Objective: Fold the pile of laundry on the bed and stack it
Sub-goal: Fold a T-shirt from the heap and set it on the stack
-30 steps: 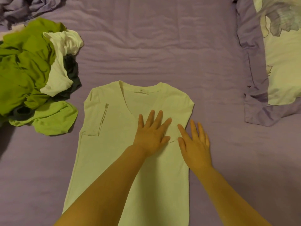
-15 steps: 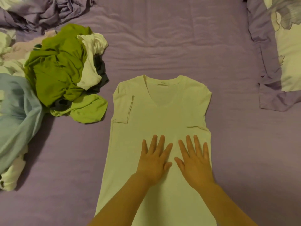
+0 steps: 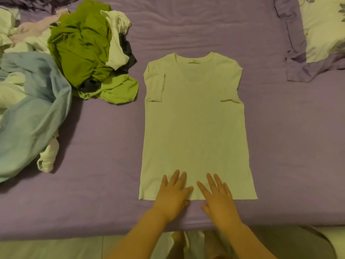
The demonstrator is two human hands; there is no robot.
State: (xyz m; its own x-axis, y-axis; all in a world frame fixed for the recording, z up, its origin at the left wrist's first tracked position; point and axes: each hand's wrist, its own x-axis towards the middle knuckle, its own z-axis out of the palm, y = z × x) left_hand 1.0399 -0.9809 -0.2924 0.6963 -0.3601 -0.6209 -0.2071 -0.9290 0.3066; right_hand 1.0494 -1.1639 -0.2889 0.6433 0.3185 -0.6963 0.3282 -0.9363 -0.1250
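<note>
Both flat, grasping nothing, the left hand (image 3: pixel 172 193) and right hand (image 3: pixel 217 195) press the shirt (image 3: pixel 196 128) hem; dragging could rumple its tucked sleeves.

— What of the person shows at the bottom of the head view?

— Two bare forearms, no sleeve reaching as far as the frame shows, ending in the left hand (image 3: pixel 172 196) and the right hand (image 3: pixel 218 198).

— Anything worn on them?

— No ring, watch or bracelet is visible on either wrist or on the fingers (image 3: pixel 182 179). The nails look short and unpainted, though the picture is soft there.

— Clothing?

— Between the forearms, pale, loosely draped fabric hangs at the frame's lower edge; its kind cannot be told.
</note>
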